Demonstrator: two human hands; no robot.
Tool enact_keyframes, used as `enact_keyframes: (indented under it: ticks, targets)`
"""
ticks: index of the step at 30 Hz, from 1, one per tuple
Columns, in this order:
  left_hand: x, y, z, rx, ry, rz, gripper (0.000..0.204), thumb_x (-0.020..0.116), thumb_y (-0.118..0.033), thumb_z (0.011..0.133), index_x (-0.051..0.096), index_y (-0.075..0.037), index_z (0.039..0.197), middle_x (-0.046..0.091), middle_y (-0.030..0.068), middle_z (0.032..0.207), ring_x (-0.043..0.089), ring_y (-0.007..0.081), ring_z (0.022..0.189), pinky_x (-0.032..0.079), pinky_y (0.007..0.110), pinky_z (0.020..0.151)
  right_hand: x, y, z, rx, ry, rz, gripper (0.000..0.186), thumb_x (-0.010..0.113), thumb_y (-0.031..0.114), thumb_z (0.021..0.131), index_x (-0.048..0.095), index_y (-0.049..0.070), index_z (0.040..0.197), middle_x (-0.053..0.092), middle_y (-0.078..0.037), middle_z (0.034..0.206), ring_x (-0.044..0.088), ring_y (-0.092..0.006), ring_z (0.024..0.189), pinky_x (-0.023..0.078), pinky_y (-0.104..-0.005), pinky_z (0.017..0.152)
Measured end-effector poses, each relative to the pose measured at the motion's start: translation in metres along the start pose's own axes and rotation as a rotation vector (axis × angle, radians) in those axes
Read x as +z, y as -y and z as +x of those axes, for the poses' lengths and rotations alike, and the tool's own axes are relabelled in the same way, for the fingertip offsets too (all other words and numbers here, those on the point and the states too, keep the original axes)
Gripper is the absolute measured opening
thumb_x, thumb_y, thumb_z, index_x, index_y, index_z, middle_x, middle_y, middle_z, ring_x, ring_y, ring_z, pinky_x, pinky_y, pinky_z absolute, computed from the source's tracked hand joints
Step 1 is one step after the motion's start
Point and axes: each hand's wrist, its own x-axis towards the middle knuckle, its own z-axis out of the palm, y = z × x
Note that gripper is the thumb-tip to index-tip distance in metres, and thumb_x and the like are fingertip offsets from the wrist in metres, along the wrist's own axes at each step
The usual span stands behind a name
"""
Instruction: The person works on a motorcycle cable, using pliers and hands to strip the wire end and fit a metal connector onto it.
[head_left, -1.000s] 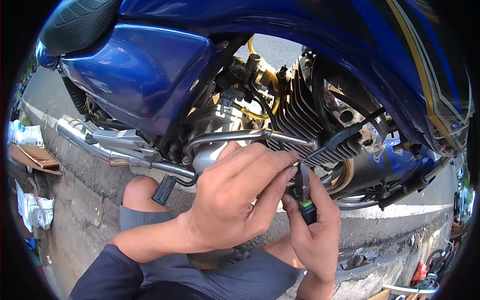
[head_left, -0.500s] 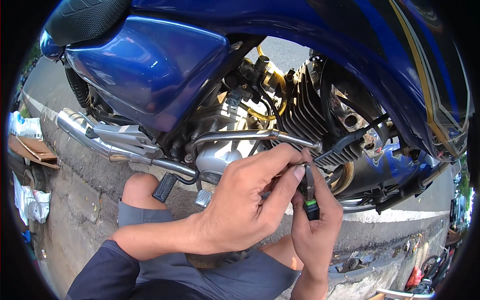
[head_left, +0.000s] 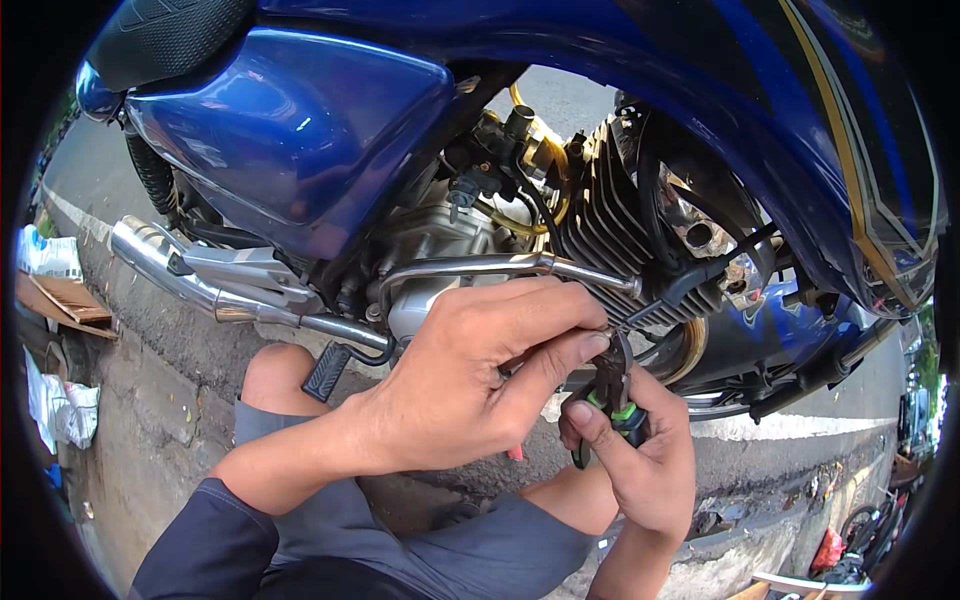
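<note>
Just below a chrome tube [head_left: 471, 265] on the motorcycle, my left hand [head_left: 480, 380] has thumb and forefinger closed on a tiny piece [head_left: 607, 333] whose shape is hard to make out. My right hand [head_left: 648, 470] grips pliers [head_left: 612, 378] with dark jaws and black-and-green handles, their tip at my left fingertips. Behind both hands are the finned engine cylinder [head_left: 598, 205], a silver crankcase cover [head_left: 410, 310] and a black cable [head_left: 680, 290].
A blue side panel [head_left: 280, 130] and tank fill the top. At left are the exhaust [head_left: 163, 270], black foot pedal [head_left: 326, 372], cardboard [head_left: 62, 300] and white bags [head_left: 73, 415]. My bent legs and grey shorts [head_left: 440, 550] lie below, above pavement with a white line.
My right hand and the pliers have shifted down slightly, showing more of the green handles. My left fingertips have edged right, still pinched together at the plier jaws.
</note>
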Motion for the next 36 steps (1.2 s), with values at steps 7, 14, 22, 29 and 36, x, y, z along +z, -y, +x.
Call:
enact_keyframes:
  ticks: [7, 14, 22, 29, 36]
  targets:
    - [-0.006, 0.007, 0.001, -0.066, 0.092, -0.081, 0.012, 0.078, -0.002, 0.098, 0.075, 0.004, 0.108, 0.070, 0.0072, 0.083, 0.056, 0.0129, 0.065, 0.043, 0.030, 0.060, -0.003, 0.008, -0.003, 0.062, 0.023, -0.006, 0.022, 0.075, 0.003, 0.103, 0.069, -0.008, 0.121, 0.071, -0.007, 0.087, 0.065, -0.0116, 0.077, 0.054, -0.0277, 0.072]
    - [0.019, -0.005, -0.011, 0.145, -0.179, 0.297, 0.026, 0.082, 0.008, 0.088, 0.079, 0.003, 0.113, 0.071, 0.0079, 0.079, 0.056, 0.0136, 0.058, 0.041, 0.030, 0.056, 0.011, -0.002, 0.000, -0.277, -0.183, -0.525, 0.060, 0.068, -0.009, 0.094, 0.061, 0.000, 0.154, 0.078, -0.024, 0.119, 0.078, -0.0328, 0.100, 0.060, -0.0414, 0.088]
    - [0.038, -0.002, -0.022, 0.180, -0.291, 0.318, 0.026, 0.080, 0.012, 0.087, 0.079, 0.006, 0.112, 0.069, 0.0074, 0.074, 0.056, 0.0144, 0.056, 0.040, 0.030, 0.055, 0.022, -0.005, -0.002, -0.269, -0.367, -0.655, 0.066, 0.067, -0.011, 0.091, 0.062, 0.002, 0.155, 0.076, -0.025, 0.113, 0.076, -0.0349, 0.091, 0.059, -0.0430, 0.080]
    - [0.027, 0.007, -0.015, 0.053, -0.266, 0.202, 0.029, 0.081, 0.008, 0.089, 0.082, 0.002, 0.117, 0.071, 0.0102, 0.077, 0.064, 0.0145, 0.063, 0.048, 0.029, 0.059, 0.020, -0.003, -0.008, -0.129, -0.273, -0.426, 0.053, 0.068, -0.006, 0.097, 0.063, -0.004, 0.150, 0.077, -0.025, 0.125, 0.076, -0.0225, 0.110, 0.059, -0.0357, 0.092]
    - [0.027, 0.003, -0.013, 0.034, -0.241, -0.013, 0.021, 0.081, 0.007, 0.090, 0.083, 0.003, 0.111, 0.077, 0.0106, 0.090, 0.066, 0.0126, 0.073, 0.049, 0.026, 0.062, 0.017, 0.004, -0.013, -0.028, -0.219, -0.260, 0.046, 0.069, -0.003, 0.100, 0.065, -0.006, 0.146, 0.079, -0.018, 0.119, 0.069, -0.0141, 0.111, 0.054, -0.0313, 0.099]
